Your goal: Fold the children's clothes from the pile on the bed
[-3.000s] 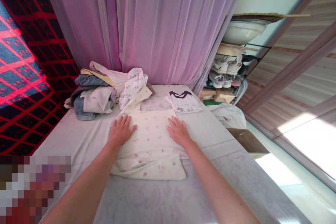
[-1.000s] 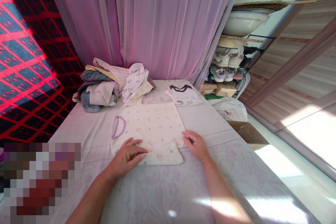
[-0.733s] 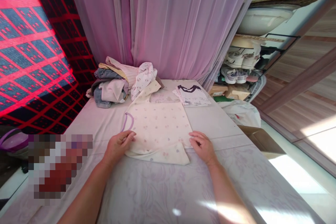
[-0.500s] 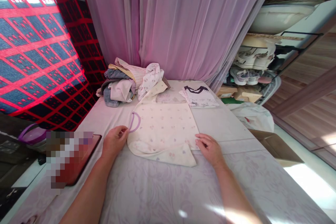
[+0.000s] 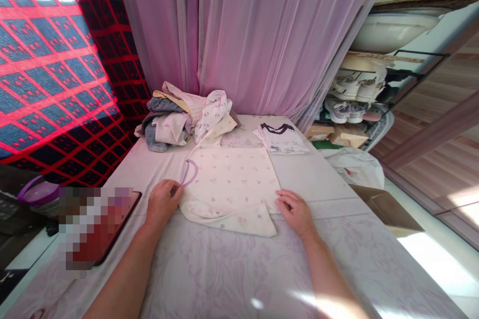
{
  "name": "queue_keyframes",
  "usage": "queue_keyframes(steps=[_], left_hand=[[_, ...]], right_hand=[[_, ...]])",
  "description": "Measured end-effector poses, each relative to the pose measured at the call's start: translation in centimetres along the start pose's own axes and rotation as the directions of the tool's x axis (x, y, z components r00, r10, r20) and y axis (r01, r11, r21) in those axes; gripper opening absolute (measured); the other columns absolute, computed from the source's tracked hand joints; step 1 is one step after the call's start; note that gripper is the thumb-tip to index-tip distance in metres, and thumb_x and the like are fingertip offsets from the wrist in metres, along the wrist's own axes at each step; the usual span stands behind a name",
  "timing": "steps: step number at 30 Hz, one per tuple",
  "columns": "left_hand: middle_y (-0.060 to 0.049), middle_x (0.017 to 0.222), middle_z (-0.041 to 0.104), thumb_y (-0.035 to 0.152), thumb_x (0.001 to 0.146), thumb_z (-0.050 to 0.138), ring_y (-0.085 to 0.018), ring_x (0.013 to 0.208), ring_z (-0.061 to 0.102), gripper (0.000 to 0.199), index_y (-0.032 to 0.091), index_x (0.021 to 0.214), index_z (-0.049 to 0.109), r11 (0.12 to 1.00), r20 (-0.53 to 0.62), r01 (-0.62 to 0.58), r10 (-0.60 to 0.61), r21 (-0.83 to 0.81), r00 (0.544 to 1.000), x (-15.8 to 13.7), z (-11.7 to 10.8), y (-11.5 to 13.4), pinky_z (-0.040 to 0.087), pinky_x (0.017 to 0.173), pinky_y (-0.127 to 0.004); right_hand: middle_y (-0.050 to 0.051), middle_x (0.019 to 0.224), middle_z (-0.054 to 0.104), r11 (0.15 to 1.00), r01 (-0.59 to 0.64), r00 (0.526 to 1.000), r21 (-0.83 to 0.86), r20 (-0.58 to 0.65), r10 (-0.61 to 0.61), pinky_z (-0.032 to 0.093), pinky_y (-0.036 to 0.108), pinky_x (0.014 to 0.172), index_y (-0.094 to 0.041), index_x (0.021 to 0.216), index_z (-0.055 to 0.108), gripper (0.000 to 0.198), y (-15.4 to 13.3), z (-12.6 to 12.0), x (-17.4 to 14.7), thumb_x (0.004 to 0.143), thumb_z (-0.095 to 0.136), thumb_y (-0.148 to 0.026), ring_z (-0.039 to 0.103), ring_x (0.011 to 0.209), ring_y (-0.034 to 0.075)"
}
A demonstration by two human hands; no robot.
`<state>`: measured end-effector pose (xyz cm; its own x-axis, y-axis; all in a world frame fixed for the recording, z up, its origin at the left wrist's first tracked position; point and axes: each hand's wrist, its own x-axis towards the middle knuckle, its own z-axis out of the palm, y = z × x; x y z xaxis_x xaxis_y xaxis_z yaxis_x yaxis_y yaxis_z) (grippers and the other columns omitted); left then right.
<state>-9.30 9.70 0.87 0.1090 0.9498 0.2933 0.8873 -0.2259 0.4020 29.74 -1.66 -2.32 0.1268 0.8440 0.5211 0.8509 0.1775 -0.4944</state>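
A cream long-sleeved child's shirt point(image 5: 232, 174) with small printed motifs and a purple neckband lies spread sideways on the bed, its collar to the left. One sleeve stretches toward the back; the nearer sleeve lies folded across the front. My left hand point(image 5: 164, 201) is closed in a pinch on the shirt's shoulder edge beside the neckband. At the hem on the right, my right hand point(image 5: 295, 211) has its thumb and fingers closed on the cloth edge. Behind the shirt on the right rests a folded white top point(image 5: 286, 140) with a dark neckline.
A heap of clothes point(image 5: 168, 127) sits at the back left of the bed point(image 5: 224, 279). A red tablet-like object point(image 5: 108, 229), partly blurred out, lies left of my arm. Purple curtains point(image 5: 254, 35) hang behind. On the right stand a shoe rack point(image 5: 348, 99) and a cardboard box point(image 5: 385, 209).
The view has shifted slightly, so the scene sits a little farther left. Both hands stay at the same places on the shirt, which looks unchanged.
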Motion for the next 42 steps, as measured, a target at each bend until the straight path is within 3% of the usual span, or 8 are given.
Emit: queue_keyframes(steps=[6, 12, 18, 25, 32, 38, 42], left_hand=[[-0.005, 0.081, 0.063, 0.033, 0.08, 0.044, -0.021, 0.078, 0.057, 0.021, 0.021, 0.071, 0.059, 0.996, -0.001, -0.002, 0.002, 0.093, 1.0, 0.1, 0.0, 0.4, 0.042, 0.073, -0.031], [-0.006, 0.082, 0.064, 0.034, 0.08, 0.043, -0.023, 0.079, 0.057, 0.022, 0.021, 0.071, 0.059, 0.991, 0.003, -0.01, 0.01, 0.136, 1.0, 0.1, 0.2, 0.2, 0.042, 0.072, -0.033], [-0.007, 0.093, 0.068, 0.038, 0.083, 0.042, -0.024, 0.085, 0.059, 0.028, 0.021, 0.081, 0.064, 0.987, 0.013, -0.049, 0.048, 0.151, 0.999, 0.0, 0.4, -0.1, 0.042, 0.077, -0.034], [-0.008, 0.092, 0.069, 0.041, 0.084, 0.041, -0.025, 0.084, 0.06, 0.032, 0.021, 0.082, 0.066, 0.989, -0.014, -0.066, 0.068, 0.134, 0.998, 0.0, 0.6, -0.4, 0.044, 0.079, -0.036], [-0.008, 0.092, 0.069, 0.05, 0.085, 0.04, -0.026, 0.085, 0.06, 0.04, 0.02, 0.083, 0.066, 0.989, 0.002, -0.067, 0.068, 0.13, 0.998, 0.2, 0.7, -0.8, 0.043, 0.079, -0.036], [-0.007, 0.089, 0.068, 0.045, 0.084, 0.041, -0.025, 0.083, 0.06, 0.034, 0.021, 0.076, 0.062, 0.99, 0.005, -0.074, 0.074, 0.123, 0.997, 0.3, 0.8, -0.7, 0.043, 0.078, -0.035], [-0.007, 0.091, 0.069, 0.042, 0.084, 0.042, -0.025, 0.084, 0.06, 0.03, 0.021, 0.077, 0.062, 0.988, 0.015, -0.051, 0.05, 0.147, 0.999, 0.3, 0.8, -0.6, 0.043, 0.076, -0.035]], right_hand=[[0.008, 0.103, 0.071, 0.998, -0.045, 0.999, -0.052, -0.031, 0.043, 0.049, 0.04, 0.091, -0.022, 0.079, 0.068, 0.019, 0.4, 0.4, -0.1, 0.081, 0.052, -0.032, 0.064, 0.096, 0.023], [0.007, 0.089, 0.07, 0.974, -0.154, 0.988, -0.168, -0.052, 0.148, 0.048, 0.04, 0.085, -0.02, 0.091, 0.067, 0.022, 1.3, 0.7, -0.3, 0.077, 0.053, -0.031, 0.063, 0.086, 0.023], [0.008, 0.113, 0.068, 0.965, -0.141, 0.99, -0.222, -0.007, 0.143, 0.041, 0.044, 0.096, -0.022, 0.111, 0.065, 0.035, 1.0, 1.5, 0.5, 0.08, 0.053, -0.031, 0.058, 0.109, 0.026], [0.007, 0.114, 0.068, 0.943, -0.171, 0.979, -0.286, 0.059, 0.195, 0.04, 0.04, 0.095, -0.026, 0.106, 0.069, 0.03, -1.2, 2.5, 3.6, 0.083, 0.051, -0.022, 0.057, 0.108, 0.024], [0.004, 0.118, 0.067, 0.933, -0.043, 0.98, -0.357, 0.168, 0.11, 0.038, 0.039, 0.092, -0.028, 0.105, 0.07, 0.03, -3.1, 2.1, 3.2, 0.088, 0.047, -0.019, 0.057, 0.106, 0.023], [0.009, 0.116, 0.066, 0.922, -0.203, 0.971, -0.33, 0.057, 0.234, 0.04, 0.039, 0.091, -0.024, 0.116, 0.066, 0.035, -1.6, 2.5, 2.9, 0.085, 0.049, -0.022, 0.056, 0.104, 0.025], [0.006, 0.112, 0.067, 0.928, -0.216, 0.972, -0.304, 0.024, 0.234, 0.041, 0.038, 0.09, -0.028, 0.112, 0.068, 0.033, -0.9, 2.7, 2.7, 0.083, 0.052, -0.023, 0.057, 0.103, 0.023]])
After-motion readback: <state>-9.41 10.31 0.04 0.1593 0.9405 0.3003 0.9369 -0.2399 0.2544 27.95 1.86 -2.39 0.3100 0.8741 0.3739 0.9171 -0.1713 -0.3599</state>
